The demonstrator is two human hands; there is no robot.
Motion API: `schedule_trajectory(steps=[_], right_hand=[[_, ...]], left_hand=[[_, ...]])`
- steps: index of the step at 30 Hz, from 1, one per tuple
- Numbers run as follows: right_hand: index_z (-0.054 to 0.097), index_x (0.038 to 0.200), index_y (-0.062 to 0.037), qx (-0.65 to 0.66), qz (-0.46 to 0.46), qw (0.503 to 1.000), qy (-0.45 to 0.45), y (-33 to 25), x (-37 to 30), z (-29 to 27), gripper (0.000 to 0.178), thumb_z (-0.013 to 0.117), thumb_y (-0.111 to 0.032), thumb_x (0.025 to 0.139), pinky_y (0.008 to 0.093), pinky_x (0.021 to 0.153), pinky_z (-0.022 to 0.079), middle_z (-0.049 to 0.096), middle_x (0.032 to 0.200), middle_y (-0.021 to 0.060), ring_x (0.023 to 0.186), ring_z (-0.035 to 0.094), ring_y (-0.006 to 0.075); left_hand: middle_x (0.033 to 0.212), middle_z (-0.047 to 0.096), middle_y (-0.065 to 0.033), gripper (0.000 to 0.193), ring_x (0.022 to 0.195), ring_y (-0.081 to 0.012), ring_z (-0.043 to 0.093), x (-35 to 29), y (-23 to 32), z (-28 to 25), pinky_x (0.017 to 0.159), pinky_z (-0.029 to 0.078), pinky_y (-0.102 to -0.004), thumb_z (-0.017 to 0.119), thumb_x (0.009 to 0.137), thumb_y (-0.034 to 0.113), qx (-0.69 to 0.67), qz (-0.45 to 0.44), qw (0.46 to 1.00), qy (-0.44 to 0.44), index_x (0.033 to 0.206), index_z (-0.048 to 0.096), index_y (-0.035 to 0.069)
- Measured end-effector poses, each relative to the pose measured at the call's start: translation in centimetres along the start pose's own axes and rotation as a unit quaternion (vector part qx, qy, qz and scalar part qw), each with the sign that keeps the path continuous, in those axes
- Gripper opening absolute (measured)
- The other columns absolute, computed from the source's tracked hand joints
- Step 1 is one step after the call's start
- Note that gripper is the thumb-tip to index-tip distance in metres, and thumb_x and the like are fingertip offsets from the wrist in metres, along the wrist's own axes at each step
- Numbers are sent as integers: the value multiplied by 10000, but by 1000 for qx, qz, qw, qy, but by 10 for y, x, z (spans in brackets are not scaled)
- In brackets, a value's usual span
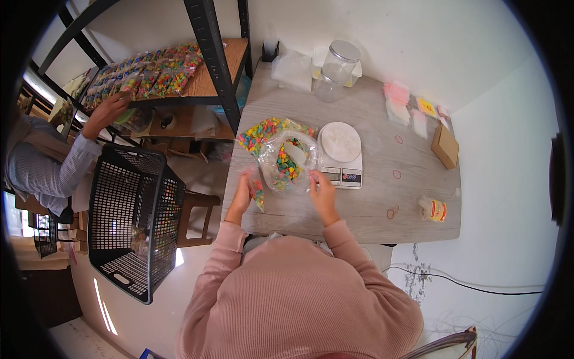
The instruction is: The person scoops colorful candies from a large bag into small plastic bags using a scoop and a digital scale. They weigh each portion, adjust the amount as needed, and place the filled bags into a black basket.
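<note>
My left hand point(241, 196) is closed on a small clear bag point(256, 190) partly filled with colourful pieces, at the table's near left. With my right hand point(323, 192) I pinch the edge of a large clear plastic bag point(272, 173), whose mouth gapes upward. Multicoloured pieces point(288, 167) lie inside it, and a whitish translucent scoop-like piece point(295, 153) rests on them. Behind it lies a filled bag of the same pieces point(268, 133). Just beyond my right hand stands a white kitchen scale point(353, 163) with a round white plate point(341, 142) on top.
A clear jar point(338, 69) and plastic sleeves point(292, 70) stand at the back. Small packets point(397, 100), a cardboard box point(445, 146) and a yellow-labelled packet point(434, 209) lie right. At left, a person point(45, 155) reaches toward bags point(149, 75) on a shelf, above a black basket point(128, 209).
</note>
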State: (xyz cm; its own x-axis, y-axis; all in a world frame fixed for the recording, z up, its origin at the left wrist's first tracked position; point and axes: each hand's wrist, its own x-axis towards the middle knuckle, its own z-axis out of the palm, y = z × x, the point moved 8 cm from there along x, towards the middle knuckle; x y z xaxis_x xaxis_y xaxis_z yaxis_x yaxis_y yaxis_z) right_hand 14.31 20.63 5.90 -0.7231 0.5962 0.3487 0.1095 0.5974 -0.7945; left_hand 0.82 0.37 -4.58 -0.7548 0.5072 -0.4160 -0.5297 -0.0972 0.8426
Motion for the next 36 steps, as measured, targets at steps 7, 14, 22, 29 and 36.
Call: schedule_trajectory(steps=[7,14,22,29,36], right_hand=[[573,965,-19,85,85,993,-17,21,-31,26,148,569,-73,827,293,615,474,635,874,137,692,621,216],[547,976,6,290,183,939,-6,33,-32,45,160,563,-86,846,245,567,450,625,812,82,648,590,127],[517,1015,31,415,285,864,17,36,-27,40,223,569,-107,848,227,590,435,613,796,79,647,577,117],[517,1008,25,430,298,851,45,41,-26,36,228,577,-117,841,233,596,442,633,845,103,660,590,136],[513,1022,6,430,278,854,94,49,-19,8,220,562,-121,850,244,612,447,633,888,116,703,598,151]], left_hand=[[853,484,-24,532,725,-139,494,-3,-2,26,618,420,-274,377,846,505,-49,-50,995,-69,1226,411,135],[922,498,-33,514,760,-151,499,-5,6,27,668,427,-300,382,849,497,-74,-49,993,-73,1191,432,118],[913,516,-18,488,741,-143,510,-6,8,25,653,419,-279,402,851,483,-84,-34,994,-69,1178,440,124],[829,528,-26,488,676,-118,501,-5,7,19,583,401,-244,402,852,478,-54,-23,997,-57,1193,427,130],[812,482,-7,384,623,-63,446,-24,48,17,515,335,-183,507,854,266,62,118,991,14,1173,382,93]])
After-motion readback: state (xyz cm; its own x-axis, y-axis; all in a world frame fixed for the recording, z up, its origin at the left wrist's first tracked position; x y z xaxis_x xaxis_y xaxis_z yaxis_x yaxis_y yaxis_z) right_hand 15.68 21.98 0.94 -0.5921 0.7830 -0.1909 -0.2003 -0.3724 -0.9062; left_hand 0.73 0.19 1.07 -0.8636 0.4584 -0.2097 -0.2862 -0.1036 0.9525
